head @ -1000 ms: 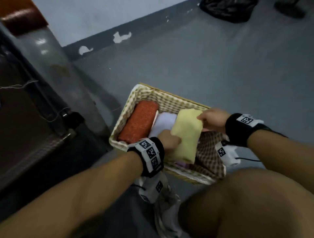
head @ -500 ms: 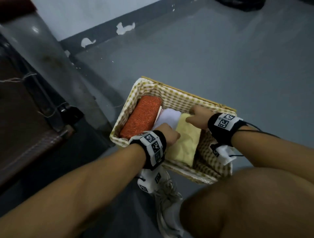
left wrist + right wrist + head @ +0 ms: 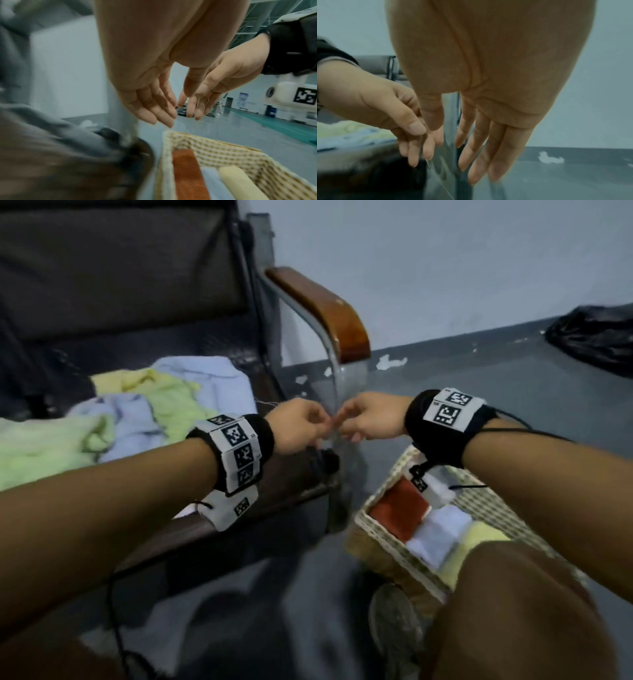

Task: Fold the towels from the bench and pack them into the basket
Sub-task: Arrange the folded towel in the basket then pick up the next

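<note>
Both hands hang in the air between the bench and the basket, fingers relaxed and empty, fingertips nearly meeting. My left hand (image 3: 301,426) (image 3: 154,108) is just left of my right hand (image 3: 363,419) (image 3: 481,142). A loose heap of pale blue and light green towels (image 3: 137,412) lies on the bench seat (image 3: 287,491) at the left. The checked-lined wicker basket (image 3: 373,529) (image 3: 223,151) stands on the floor below my right wrist. It holds a folded orange towel (image 3: 397,511) (image 3: 187,173), a pale blue one (image 3: 435,532) and a yellow one (image 3: 479,535) (image 3: 240,181) side by side.
The bench's wooden armrest (image 3: 322,313) and its metal leg (image 3: 342,392) rise just behind my hands. A black bag (image 3: 596,337) lies on the grey floor at the far right. My knee (image 3: 513,604) covers the basket's near corner; my shoe (image 3: 394,621) stands beside it.
Both hands let go of the yellow towel, which now lies in the basket, and rose out of it toward the bench. My head turned left, bringing the towel heap into view.
</note>
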Motion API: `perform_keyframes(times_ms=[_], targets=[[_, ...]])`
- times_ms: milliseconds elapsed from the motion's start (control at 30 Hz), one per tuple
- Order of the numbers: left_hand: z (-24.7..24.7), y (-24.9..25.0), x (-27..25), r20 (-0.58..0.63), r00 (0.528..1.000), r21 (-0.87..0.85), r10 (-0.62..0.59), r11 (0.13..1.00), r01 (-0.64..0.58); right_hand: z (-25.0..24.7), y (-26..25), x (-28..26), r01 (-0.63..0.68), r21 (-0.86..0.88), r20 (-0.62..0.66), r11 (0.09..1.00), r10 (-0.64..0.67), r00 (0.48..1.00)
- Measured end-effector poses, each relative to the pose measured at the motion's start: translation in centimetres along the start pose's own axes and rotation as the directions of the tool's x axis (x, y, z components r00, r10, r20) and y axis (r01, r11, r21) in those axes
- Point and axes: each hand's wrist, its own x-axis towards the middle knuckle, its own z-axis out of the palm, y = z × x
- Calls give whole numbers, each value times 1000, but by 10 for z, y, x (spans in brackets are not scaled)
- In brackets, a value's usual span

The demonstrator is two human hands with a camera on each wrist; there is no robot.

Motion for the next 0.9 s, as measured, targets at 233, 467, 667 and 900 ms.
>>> perform_keyframes(times_ms=[233,467,667,900], targets=[[-96,-94,-109,-198,965,73,-170,980,187,65,-168,60,230,1,72,973,-229,971],[-117,-195,-154,-272,835,340,-478,764,548,148,-218,102,328,-65,237,942,-305,922],[-123,-263,-177,-386,569,80,-726,588,805,177,-225,136,402,-196,366,895,-313,876],[-135,-275,-178,-452,694,-27,-561,786,618,187,-242,158,458,-106,243,883,-424,873]])
